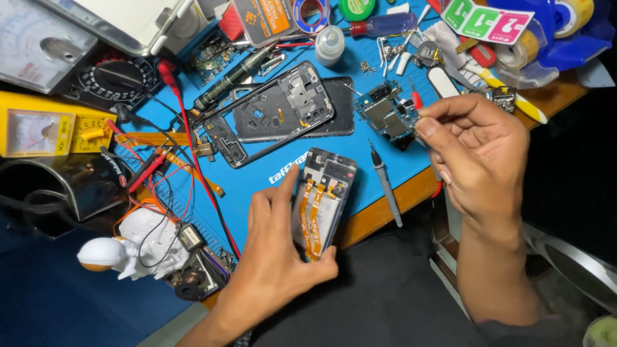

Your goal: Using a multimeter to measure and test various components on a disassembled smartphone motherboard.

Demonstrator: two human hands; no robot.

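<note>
My left hand [273, 254] grips an opened phone body [322, 199] by its lower end, thumb and fingers on either side. Orange flex cables run down the phone's inside. It rests on the blue work mat [257, 180] near the front edge. My right hand [479, 151] pinches a green circuit board [389, 115] at its right side, holding it just above the mat. A thin screwdriver [385, 183] lies between the two hands.
A black phone mid-frame [276, 109] and back cover lie at mat centre. A yellow multimeter [45, 132] with red and black leads sits left. A white astronaut figure [138, 247] stands lower left. Tapes, bottle, tweezers and small parts crowd the far edge. The wooden table edge [385, 205] runs diagonally.
</note>
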